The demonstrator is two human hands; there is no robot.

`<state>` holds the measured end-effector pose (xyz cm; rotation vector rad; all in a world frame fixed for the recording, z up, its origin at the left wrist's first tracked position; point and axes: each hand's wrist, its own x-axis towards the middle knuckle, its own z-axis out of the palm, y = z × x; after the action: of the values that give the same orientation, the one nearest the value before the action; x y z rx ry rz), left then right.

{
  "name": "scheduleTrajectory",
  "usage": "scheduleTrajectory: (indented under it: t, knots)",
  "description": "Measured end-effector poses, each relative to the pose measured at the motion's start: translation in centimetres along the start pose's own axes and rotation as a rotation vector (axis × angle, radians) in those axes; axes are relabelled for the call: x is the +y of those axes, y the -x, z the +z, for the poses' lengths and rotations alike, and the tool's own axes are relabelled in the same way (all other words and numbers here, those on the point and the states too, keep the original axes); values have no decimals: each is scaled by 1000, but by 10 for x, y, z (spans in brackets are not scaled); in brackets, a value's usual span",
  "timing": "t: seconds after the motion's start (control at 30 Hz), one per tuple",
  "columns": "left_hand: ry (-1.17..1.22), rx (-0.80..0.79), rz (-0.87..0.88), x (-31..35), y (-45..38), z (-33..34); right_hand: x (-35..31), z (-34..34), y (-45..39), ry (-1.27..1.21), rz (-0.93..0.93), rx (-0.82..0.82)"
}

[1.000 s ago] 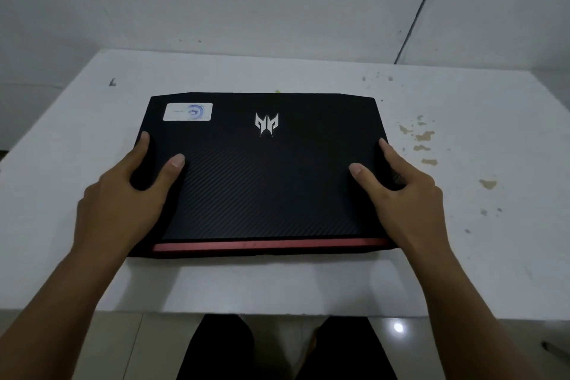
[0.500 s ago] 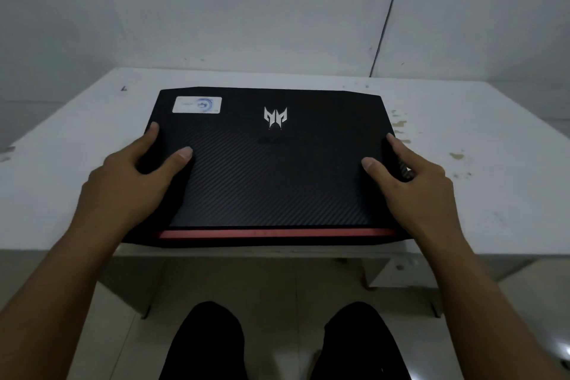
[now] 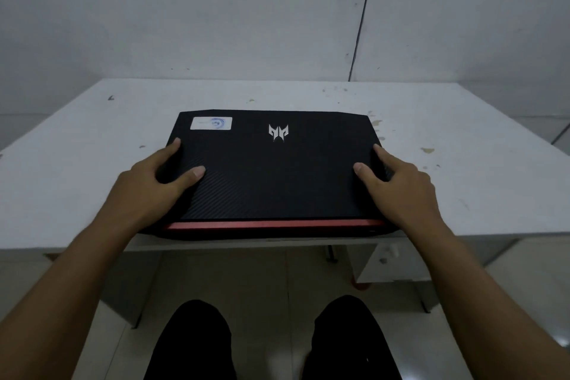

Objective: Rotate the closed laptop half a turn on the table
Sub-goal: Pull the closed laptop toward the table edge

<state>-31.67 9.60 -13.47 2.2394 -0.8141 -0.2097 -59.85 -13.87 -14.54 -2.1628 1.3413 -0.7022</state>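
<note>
The closed black laptop (image 3: 277, 176) is seen lying flat on the white table (image 3: 462, 194), at the near edge, w/ its red strip (image 3: 271, 224) toward the person and slightly overhanging the edge. A silver logo (image 3: 278, 132) and a white sticker (image 3: 211, 123) are carried on the far part of the lid. The laptop is gripped at both sides. The left hand (image 3: 148, 191) is set on the left edge: thumb (image 3: 192, 174) laid flat on the lid, spread well apart from the index finger (image 3: 168, 149), which is stretched along the side edge; the other fingers are hidden below the edge, so their hold cannot be told. The right hand (image 3: 401, 191) is mirrored on the right edge: thumb (image 3: 364, 171) pressed on the lid, index finger (image 3: 384, 154) extended along the side, a wide gap kept btwn them, remaining fingers curled out of sight. Both palms are held against the near corners. Brownish stains (image 3: 427, 150) are scattered on the table to the right of the laptop. Dark-clad knees (image 3: 197, 342) are seen below the table edge, over a pale tiled floor (image 3: 271, 281).
</note>
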Motion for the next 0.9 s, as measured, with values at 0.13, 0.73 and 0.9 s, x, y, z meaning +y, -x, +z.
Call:
scheduleTrajectory:
  t: [0.13,0.73,0.9]
  knots:
    - [-37,-9,-3,-6,-4,3,2,6,-5,127,-20,-38]
    - [-330,-92,-3,-13,-13,10,0,6,-15,371,-43,-110]
    - [-346,-110,1,-11,-14,10,-1,5,-15,461,-62,-122]
